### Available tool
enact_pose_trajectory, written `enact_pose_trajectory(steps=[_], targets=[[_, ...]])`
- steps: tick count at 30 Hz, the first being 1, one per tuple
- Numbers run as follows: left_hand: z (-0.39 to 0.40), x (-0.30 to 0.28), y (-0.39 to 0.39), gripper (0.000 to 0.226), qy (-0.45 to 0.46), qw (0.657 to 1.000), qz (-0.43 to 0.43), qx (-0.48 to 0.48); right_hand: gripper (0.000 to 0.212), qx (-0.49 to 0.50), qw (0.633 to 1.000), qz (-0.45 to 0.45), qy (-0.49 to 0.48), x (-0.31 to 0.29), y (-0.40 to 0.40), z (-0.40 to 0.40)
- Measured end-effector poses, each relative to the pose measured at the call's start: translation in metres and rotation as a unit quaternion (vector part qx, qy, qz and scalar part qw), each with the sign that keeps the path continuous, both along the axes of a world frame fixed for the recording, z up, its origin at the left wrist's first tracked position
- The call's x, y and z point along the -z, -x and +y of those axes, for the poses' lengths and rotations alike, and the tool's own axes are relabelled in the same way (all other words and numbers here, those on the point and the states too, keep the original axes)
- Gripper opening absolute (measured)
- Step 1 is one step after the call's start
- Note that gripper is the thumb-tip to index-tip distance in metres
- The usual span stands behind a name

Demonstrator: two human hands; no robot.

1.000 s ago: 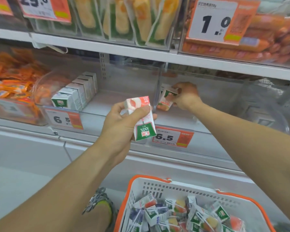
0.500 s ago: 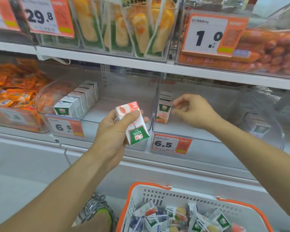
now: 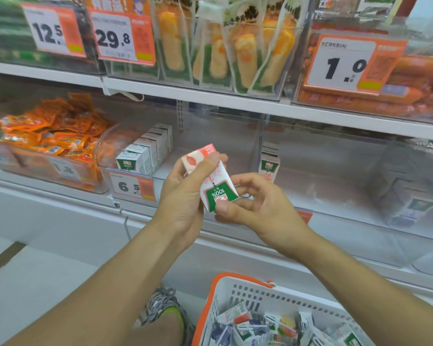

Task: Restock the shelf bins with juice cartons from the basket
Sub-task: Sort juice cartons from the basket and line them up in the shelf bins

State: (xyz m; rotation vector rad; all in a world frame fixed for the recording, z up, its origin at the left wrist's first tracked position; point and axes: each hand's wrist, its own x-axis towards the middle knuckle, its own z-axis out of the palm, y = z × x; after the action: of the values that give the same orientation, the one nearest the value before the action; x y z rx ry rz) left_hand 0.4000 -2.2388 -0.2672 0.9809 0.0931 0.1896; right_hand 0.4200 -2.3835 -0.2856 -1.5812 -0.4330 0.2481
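Here, just in front of the clear shelf bin (image 3: 318, 181), the left hand (image 3: 183, 196) grips a peach juice carton (image 3: 214, 177) while the right hand (image 3: 255, 203) pinches its lower corner; light, stiff-sided, best held by flat faces.

Bare forearms (image 3: 105, 290), grey-green sneaker (image 3: 164, 308)

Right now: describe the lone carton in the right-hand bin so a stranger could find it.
Find the middle shelf under the 1.0 price tag. In the clear right bin, the lone carton stands upright at the left wall. Unlike the white row of cartons next door, its front is peach-coloured.
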Motion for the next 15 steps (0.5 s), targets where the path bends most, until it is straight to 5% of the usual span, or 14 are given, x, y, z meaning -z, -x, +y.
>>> enact_pose_trajectory(steps=[4,7,11,15], targets=[[0.035,-0.002,-0.005,0.032,-0.008,0.998,-0.044,-0.036,0.04,0.01,0.998,-0.046,-0.04,-0.008,-0.008,0.033],[0.073,0.003,-0.017,0.019,-0.014,0.982,-0.056,-0.182,0.04,0.024,0.994,-0.107,-0.025,-0.016,-0.021,0.057],[0.113,0.035,-0.033,0.032,-0.182,0.911,0.07,-0.365,0.038,0.074,0.973,-0.215,0.048,-0.025,-0.044,0.093],[0.127,0.066,-0.046,0.047,-0.333,0.86,0.116,-0.37,0.041,0.066,0.935,-0.307,0.163,-0.031,-0.072,0.133]])
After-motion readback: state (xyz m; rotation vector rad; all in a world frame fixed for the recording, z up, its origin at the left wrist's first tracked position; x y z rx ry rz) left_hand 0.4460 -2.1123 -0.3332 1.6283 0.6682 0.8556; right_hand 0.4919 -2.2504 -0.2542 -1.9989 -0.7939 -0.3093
